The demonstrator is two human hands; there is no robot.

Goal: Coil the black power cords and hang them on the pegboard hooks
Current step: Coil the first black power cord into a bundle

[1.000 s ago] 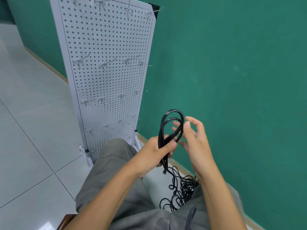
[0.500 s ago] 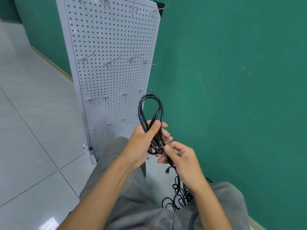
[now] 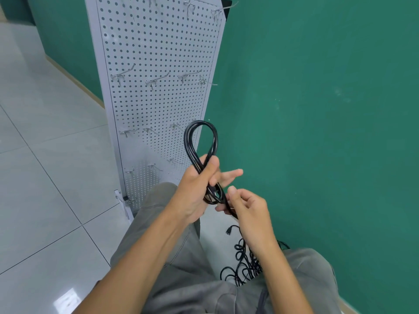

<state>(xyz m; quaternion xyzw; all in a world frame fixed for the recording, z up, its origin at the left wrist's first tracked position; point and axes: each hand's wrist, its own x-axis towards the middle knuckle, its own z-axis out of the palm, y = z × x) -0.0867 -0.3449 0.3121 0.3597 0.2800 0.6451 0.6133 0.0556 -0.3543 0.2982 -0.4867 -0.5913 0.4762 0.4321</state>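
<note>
Mid-frame: left hand (image 3: pixel 195 189) clenched on the coiled cord (image 3: pixel 200 141), thumb clamping the strands at the waist. Loop sticks up above the fist, overlapping the lower right edge of the pegboard (image 3: pixel 158 53). Right hand (image 3: pixel 247 207) just below/right, fingers curled, pinching the free tail where it exits the coil.

Rest of the cords (image 3: pixel 247 266) = loose tangle on the floor, lower centre btw the knees, one plug end showing above it.

Handling, my read: cord is light, semi-stiff rubber w/ memory, so loops spring open if the pinch slackens. Jacket looks smooth, prob a bit slippery. Best hold = at the crossing/waist where all strands bunch, not on the loop top. Keep the loop free, since that's what goes over a hook.

Hooks (image 3: pixel 156 81) in rows across the board, all bare as far as I can see. Nearest ones sit left of the loop, mid-frame. Tail not yet wrapped, so coil isn't secured IMO.
</note>
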